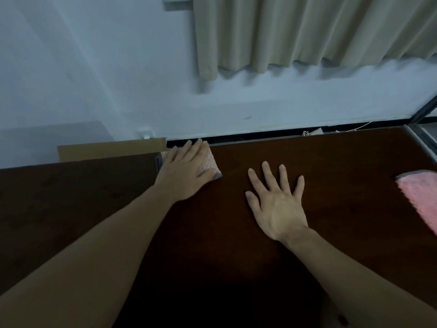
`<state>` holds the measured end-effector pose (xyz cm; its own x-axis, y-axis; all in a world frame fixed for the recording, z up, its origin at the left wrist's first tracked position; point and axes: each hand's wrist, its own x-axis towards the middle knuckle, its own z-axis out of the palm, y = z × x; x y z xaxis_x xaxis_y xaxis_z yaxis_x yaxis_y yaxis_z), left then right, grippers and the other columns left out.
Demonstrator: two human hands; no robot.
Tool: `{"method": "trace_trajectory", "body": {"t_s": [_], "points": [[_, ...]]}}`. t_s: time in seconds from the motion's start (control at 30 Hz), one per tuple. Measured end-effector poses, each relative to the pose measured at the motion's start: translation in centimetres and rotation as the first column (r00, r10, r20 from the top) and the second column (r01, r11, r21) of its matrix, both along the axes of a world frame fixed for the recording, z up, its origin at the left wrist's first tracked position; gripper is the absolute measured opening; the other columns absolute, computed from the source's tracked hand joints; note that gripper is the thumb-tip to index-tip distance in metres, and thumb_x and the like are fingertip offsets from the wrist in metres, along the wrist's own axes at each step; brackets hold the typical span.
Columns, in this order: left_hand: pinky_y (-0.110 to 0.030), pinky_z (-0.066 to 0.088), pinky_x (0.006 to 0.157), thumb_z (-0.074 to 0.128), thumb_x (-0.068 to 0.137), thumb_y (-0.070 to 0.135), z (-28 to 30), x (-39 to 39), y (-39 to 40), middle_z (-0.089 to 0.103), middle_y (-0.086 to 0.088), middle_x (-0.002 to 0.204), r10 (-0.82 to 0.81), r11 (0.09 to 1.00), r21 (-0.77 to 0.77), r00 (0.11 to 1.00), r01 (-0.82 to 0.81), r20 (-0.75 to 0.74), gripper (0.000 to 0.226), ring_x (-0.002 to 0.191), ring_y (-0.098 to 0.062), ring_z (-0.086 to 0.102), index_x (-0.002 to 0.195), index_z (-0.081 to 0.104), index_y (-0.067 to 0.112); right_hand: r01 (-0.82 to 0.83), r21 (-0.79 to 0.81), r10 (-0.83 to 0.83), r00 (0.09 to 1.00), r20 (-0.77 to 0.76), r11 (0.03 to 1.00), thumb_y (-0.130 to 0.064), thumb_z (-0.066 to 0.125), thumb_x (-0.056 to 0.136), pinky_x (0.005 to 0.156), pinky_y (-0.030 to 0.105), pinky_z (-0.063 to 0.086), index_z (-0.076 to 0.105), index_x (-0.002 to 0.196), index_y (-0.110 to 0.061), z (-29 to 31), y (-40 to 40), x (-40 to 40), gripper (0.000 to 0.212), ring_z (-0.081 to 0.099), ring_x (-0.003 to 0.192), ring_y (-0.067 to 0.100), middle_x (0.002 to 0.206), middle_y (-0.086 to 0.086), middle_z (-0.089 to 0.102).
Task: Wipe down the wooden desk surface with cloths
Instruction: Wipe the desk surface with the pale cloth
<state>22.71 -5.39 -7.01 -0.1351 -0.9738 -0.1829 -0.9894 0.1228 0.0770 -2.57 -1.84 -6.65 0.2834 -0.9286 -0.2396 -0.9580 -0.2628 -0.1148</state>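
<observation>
Two cloths and two hands are on one dark wooden desk (pixel 307 176). At the far left corner, the left hand (pixel 183 172) presses flat, fingers straight, on a pale dotted cloth (pixel 209 162). The right hand (pixel 277 202) lies flat, fingers spread, mid-desk. A pink cloth (pixel 419 197) runs diagonally along the right edge. No writing is readable.

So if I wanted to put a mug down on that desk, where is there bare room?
Bare wood lies between the right hand and the pink cloth at the desk edge, and in the strip behind the right hand up to the back edge. It is crowded at the back left corner, where the left hand presses the patterned cloth.
</observation>
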Motion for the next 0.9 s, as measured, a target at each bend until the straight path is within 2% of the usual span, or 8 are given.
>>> {"method": "trace_trajectory", "body": {"t_s": [0.2, 0.3, 0.37, 0.4, 0.5, 0.63, 0.77, 0.9], "points": [[-0.046, -0.005, 0.126, 0.015, 0.102, 0.065, 1.0, -0.5, 2.9, -0.015, 0.001, 0.169, -0.091, 0.996, -0.008, 0.995, 0.090, -0.043, 0.078, 0.155, -0.020, -0.010, 0.161, -0.010, 0.021, 0.008, 0.003, -0.008, 0.999, -0.032, 1.000, -0.058, 0.004, 0.102, 0.118, 0.068, -0.009, -0.008, 0.159, -0.042, 0.2, -0.1, 0.3, 0.061, -0.021, 0.153, 0.033, 0.168, -0.004, -0.018], [-0.045, -0.007, 0.126, 0.004, 0.097, 0.071, 1.6, 0.1, 8.1, -0.023, 0.005, 0.166, -0.228, 0.972, 0.040, 0.972, 0.231, -0.059, 0.081, 0.154, -0.016, -0.018, 0.160, -0.016, 0.025, 0.012, 0.009, -0.012, 0.999, -0.041, 1.000, -0.059, 0.002, 0.101, 0.119, 0.067, -0.009, -0.008, 0.159, -0.042, 0.3, 0.0, 0.4, 0.061, -0.021, 0.153, 0.033, 0.168, -0.004, -0.018], [-0.041, -0.013, 0.124, -0.007, 0.091, 0.077, 1.4, 1.2, 9.9, -0.026, 0.009, 0.165, -0.269, 0.960, 0.070, 0.962, 0.271, -0.045, 0.085, 0.153, -0.013, -0.021, 0.159, -0.019, 0.028, 0.013, 0.005, -0.013, 0.999, -0.048, 1.000, -0.060, 0.000, 0.100, 0.119, 0.066, -0.010, -0.008, 0.159, -0.043, 0.3, 0.0, 0.4, 0.063, -0.020, 0.153, 0.033, 0.169, -0.004, -0.018], [-0.040, -0.014, 0.123, -0.006, 0.091, 0.078, 1.3, 1.8, 9.7, -0.026, 0.010, 0.164, -0.270, 0.959, 0.073, 0.962, 0.272, -0.041, 0.085, 0.153, -0.013, -0.021, 0.158, -0.019, 0.029, 0.015, 0.005, -0.014, 0.999, -0.051, 1.000, -0.061, -0.001, 0.098, 0.119, 0.066, -0.010, -0.008, 0.159, -0.043, 0.2, 0.0, 0.4, 0.064, -0.020, 0.153, 0.033, 0.169, -0.004, -0.018], [-0.040, -0.012, 0.122, 0.008, 0.097, 0.072, 1.0, 2.7, 6.5, -0.021, 0.006, 0.166, -0.205, 0.978, 0.043, 0.979, 0.206, -0.016, 0.081, 0.154, -0.015, -0.015, 0.160, -0.016, 0.027, 0.016, 0.009, -0.016, 0.998, -0.063, 1.000, -0.062, -0.003, 0.096, 0.119, 0.066, -0.009, -0.009, 0.159, -0.044, 0.1, -0.1, 0.3, 0.065, -0.020, 0.153, 0.033, 0.168, -0.005, -0.018], [-0.047, -0.004, 0.125, 0.012, 0.101, 0.067, 0.4, 3.1, 0.9, -0.011, 0.000, 0.170, -0.050, 0.998, -0.024, 0.999, 0.050, -0.001, 0.078, 0.156, -0.020, -0.006, 0.162, -0.008, 0.023, 0.008, -0.022, -0.010, 0.998, -0.054, 1.000, -0.065, -0.009, 0.094, 0.119, 0.066, -0.009, -0.007, 0.159, -0.043, 0.0, 0.0, 0.1, 0.069, -0.019, 0.154, 0.033, 0.169, -0.004, -0.017], [-0.052, -0.004, 0.124, 0.018, 0.104, 0.062, 0.1, 1.6, 0.0, -0.005, -0.002, 0.170, 0.075, 0.996, -0.044, 0.997, -0.076, -0.029, 0.074, 0.156, -0.025, -0.002, 0.162, -0.001, 0.021, 0.004, -0.024, -0.005, 0.999, -0.042, 1.000, -0.060, 0.003, 0.101, 0.119, 0.067, -0.009, -0.004, 0.160, -0.042, 0.0, 0.1, 0.1, 0.063, -0.018, 0.154, 0.034, 0.170, -0.003, -0.014], [-0.053, -0.003, 0.125, 0.015, 0.102, 0.064, 0.9, -0.4, 4.6, -0.013, -0.001, 0.169, 0.003, 1.000, -0.001, 1.000, -0.003, -0.021, 0.077, 0.156, -0.026, -0.008, 0.161, -0.008, 0.021, -0.004, -0.017, 0.004, 0.999, -0.033, 1.000, -0.058, 0.005, 0.102, 0.119, 0.068, -0.008, -0.003, 0.161, -0.040, 0.2, 0.0, 0.1, 0.062, -0.018, 0.154, 0.035, 0.170, -0.001, -0.013]]}}
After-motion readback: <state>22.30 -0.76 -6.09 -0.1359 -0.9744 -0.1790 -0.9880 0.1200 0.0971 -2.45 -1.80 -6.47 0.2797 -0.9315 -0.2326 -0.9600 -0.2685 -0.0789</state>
